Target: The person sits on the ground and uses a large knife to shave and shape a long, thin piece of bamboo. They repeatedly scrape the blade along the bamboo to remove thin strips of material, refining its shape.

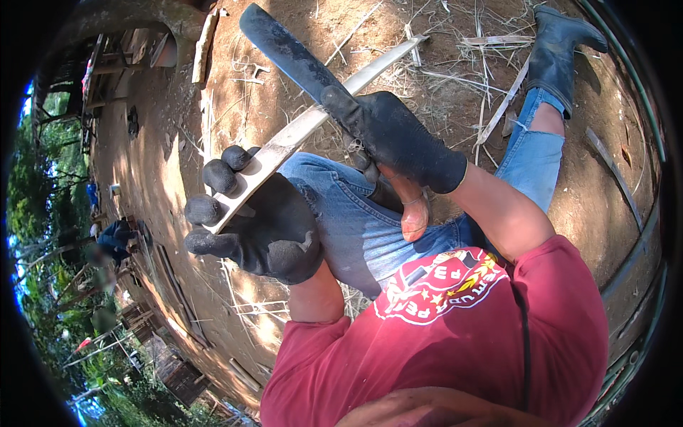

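Observation:
My left hand [274,231], in a black work glove, is closed around the near end of a pale, flat bamboo strip [284,139]. The strip slants up and away to the right, its far end close to the littered ground. In my right hand [398,135], gloved too, is a machete with a dark, broad blade [281,50] pointing up and left. Its reddish-brown wooden handle [415,219] sticks out below the glove, over my jeans. Close to my right fist the blade crosses the strip; whether its edge touches is hard to tell.
Shavings and split strips [498,78] litter the brown dirt around my rubber boot [562,50]. A short pale stick [205,46] lies at upper left. Green poles [644,99] run along the right rim. Farther left, a person [116,238] is near long timbers and trees.

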`<state>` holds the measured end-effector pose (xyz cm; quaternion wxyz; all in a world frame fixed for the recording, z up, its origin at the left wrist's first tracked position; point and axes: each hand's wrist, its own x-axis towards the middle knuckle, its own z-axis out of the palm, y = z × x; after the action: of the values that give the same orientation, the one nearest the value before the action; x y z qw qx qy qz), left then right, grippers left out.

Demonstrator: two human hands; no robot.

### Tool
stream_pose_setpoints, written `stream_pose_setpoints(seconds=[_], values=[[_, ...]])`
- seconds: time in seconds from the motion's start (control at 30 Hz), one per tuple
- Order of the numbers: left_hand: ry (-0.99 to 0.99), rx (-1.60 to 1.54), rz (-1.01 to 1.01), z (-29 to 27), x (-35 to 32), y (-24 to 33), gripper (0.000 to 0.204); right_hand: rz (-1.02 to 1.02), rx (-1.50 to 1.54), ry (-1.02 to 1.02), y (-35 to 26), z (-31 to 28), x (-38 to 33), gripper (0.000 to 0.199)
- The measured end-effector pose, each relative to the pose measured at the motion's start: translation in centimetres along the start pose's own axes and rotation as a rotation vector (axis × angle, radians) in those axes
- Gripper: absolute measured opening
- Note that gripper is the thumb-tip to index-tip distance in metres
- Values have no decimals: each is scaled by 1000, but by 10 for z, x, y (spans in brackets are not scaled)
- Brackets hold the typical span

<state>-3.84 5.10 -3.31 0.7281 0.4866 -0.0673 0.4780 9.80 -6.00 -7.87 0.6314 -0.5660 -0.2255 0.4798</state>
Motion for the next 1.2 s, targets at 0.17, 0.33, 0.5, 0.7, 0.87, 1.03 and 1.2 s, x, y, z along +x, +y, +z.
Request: stream_pose_setpoints(seconds=[0.17, 0.33, 0.5, 0.7, 0.87, 1.03, 1.2], values=[[58, -63, -14, 3, -24, 0, 34, -19, 95, 53, -25, 52, -34, 59], [109, -47, -40, 12, -24, 6, 36, 46, 158, 112, -14, 30, -27, 50], [49, 30, -22, 31, -31, 0, 39, 85, 168, 284, 2, 5, -30, 54], [-62, 57, 8, 49, -36, -5, 42, 40, 317, 167, 15, -13, -46, 55], [-28, 44, -13, 57, -37, -3, 44, 0, 256, 139, 4, -8, -52, 60], [-10, 2, -36, 48, -37, 0, 43, 45, 249, 78, -12, 12, -63, 61], [39, 47, -29, 46, -41, 2, 39, 128, 395, 138, 9, -3, -46, 57]])
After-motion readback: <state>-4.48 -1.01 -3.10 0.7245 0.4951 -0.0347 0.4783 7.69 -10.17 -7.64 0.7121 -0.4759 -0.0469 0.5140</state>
